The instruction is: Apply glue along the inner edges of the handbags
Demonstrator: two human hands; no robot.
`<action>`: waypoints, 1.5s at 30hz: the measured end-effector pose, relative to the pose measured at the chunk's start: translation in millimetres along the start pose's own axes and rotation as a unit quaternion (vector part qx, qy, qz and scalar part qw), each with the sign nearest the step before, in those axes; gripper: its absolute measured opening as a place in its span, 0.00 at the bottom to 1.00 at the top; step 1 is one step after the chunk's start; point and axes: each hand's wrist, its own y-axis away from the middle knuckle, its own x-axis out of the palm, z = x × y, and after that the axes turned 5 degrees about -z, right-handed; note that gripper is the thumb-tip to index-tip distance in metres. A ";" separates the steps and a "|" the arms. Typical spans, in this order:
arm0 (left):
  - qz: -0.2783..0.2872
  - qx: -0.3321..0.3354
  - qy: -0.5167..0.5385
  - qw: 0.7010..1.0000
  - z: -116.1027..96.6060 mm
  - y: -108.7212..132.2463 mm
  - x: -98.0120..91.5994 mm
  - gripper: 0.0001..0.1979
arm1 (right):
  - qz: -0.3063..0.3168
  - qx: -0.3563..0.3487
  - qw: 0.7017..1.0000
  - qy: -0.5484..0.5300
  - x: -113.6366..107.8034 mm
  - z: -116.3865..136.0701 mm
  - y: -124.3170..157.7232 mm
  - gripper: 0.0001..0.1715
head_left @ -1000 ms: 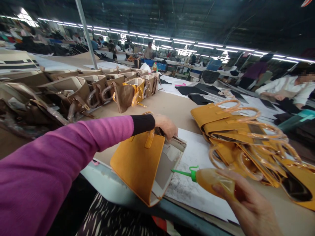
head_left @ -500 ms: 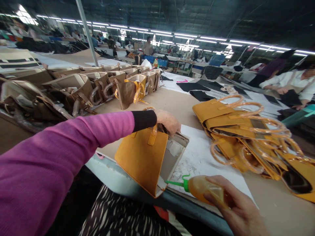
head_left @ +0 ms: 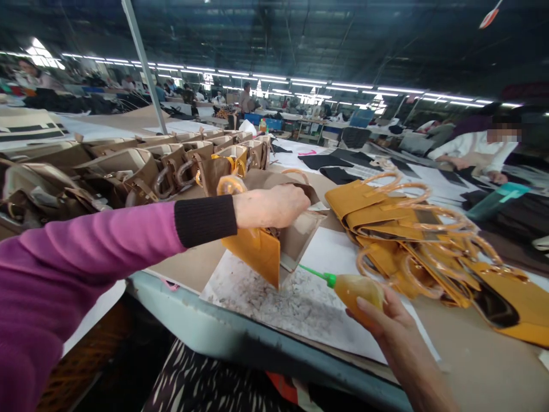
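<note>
A mustard-yellow handbag (head_left: 253, 254) with a pale lining is tilted over the stained white paper (head_left: 257, 292) near the table's front edge. My left hand (head_left: 274, 206) reaches across its top and grips the upper part; the fingertips are partly hidden. My right hand (head_left: 386, 315) is wrapped round a soft squeeze bottle (head_left: 358, 294) of amber liquid. The bottle's thin green nozzle (head_left: 315, 273) points left, its tip close to the bag's lower open edge; whether they touch, I cannot tell.
Several flat yellow handbags (head_left: 386, 212) are piled at the right. Rows of brown handbags (head_left: 128, 166) stand at the left. Black pieces (head_left: 330, 160) lie beyond. A person in white (head_left: 480, 149) works at the far right, near a teal bottle (head_left: 497, 200).
The handbag has moved up and away from the table's front edge, turning in my left hand. My right hand has raised the bottle, following the bag's edge. The view has shifted a little.
</note>
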 end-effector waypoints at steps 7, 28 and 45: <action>0.131 0.030 -0.094 0.987 -22.3 4.9 -0.3 0.13 | 0.049 0.023 0.998 -0.011 9.3 -3.1 -4.7 0.25; 0.103 0.053 0.011 0.993 16.2 7.9 31.7 0.24 | -0.010 -0.211 0.925 0.315 24.9 -8.4 -18.5 0.23; 0.018 0.047 0.022 0.998 14.7 29.4 50.3 0.18 | 0.039 -0.165 0.943 0.287 19.3 -23.1 -25.2 0.23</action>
